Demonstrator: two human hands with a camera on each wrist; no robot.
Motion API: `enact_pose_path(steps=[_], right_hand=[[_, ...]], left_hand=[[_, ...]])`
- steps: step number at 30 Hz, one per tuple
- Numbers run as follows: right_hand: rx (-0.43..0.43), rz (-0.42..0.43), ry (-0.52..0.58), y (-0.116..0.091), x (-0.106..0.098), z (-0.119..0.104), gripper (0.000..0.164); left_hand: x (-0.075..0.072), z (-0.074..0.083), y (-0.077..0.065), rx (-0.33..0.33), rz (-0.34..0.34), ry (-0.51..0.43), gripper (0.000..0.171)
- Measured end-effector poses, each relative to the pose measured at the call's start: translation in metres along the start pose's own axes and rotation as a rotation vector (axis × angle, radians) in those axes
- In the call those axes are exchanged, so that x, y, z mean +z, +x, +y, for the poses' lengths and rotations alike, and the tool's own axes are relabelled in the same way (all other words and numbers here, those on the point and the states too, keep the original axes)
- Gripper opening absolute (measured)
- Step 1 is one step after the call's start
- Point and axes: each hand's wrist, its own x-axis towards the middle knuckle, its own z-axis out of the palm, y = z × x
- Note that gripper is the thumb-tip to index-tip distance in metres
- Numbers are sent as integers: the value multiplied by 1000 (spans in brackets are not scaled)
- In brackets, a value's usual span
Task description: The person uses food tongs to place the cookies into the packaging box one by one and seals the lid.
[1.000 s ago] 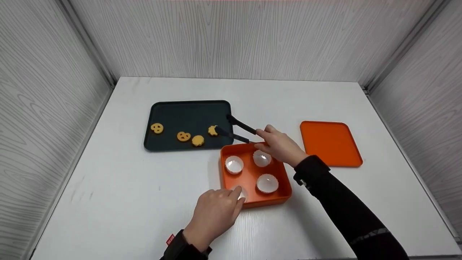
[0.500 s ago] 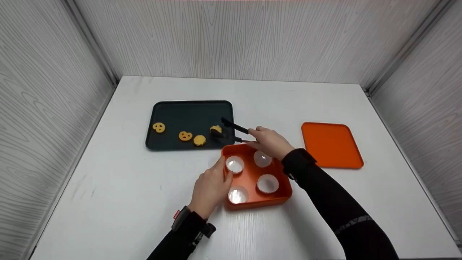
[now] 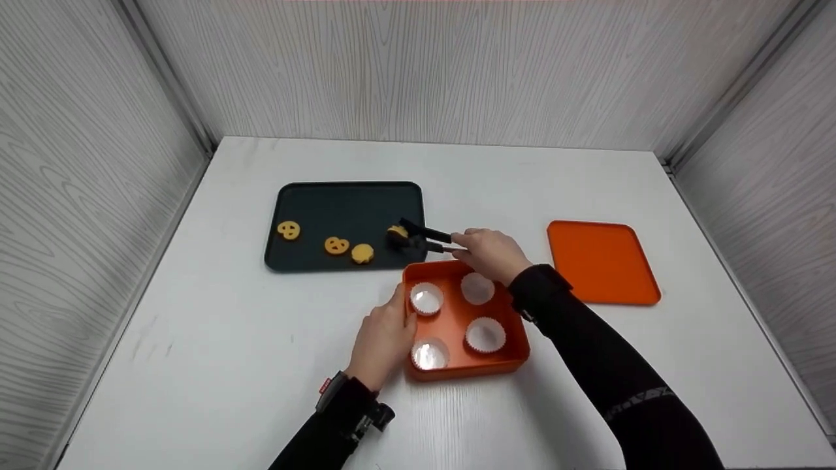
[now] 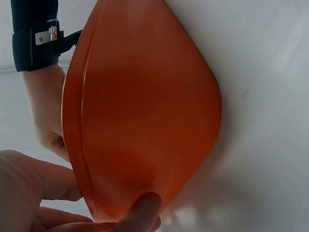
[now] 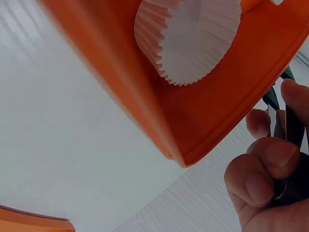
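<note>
"Item one?"
"Yellow cookie (image 3: 398, 230) at your tongs' (image 3: 431, 234) tips, over the dark tray (image 3: 339, 207); tongs narrowed, likely gripping, your right hand (image 3: 491, 253) holding them."
"Then?"
"Orange box (image 3: 470, 373): your left hand (image 3: 384, 336), off the paper cup (image 3: 430, 355), grips its wall, presumably steadying."

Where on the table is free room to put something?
Left of the left hand, nearer than the dark tray; also between that tray and the flat orange piece, beyond the right hand. Crowded: around the tongs and orange box.
</note>
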Motion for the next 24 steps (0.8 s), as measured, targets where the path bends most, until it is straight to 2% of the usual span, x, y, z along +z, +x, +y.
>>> enact_pose_path(steps=[10, 16, 24], right_hand=[[34, 25, -22, -13, -9, 17, 18], [12, 52, -35, -23, -14, 33, 20], [62, 15, -38, -38, -22, 57, 26]], left_hand=[[-2, -3, -2, 8, 11, 1, 55], [-3, -6, -2, 32, 36, 2, 48], [-7, -9, -1, 15, 25, -1, 54]])
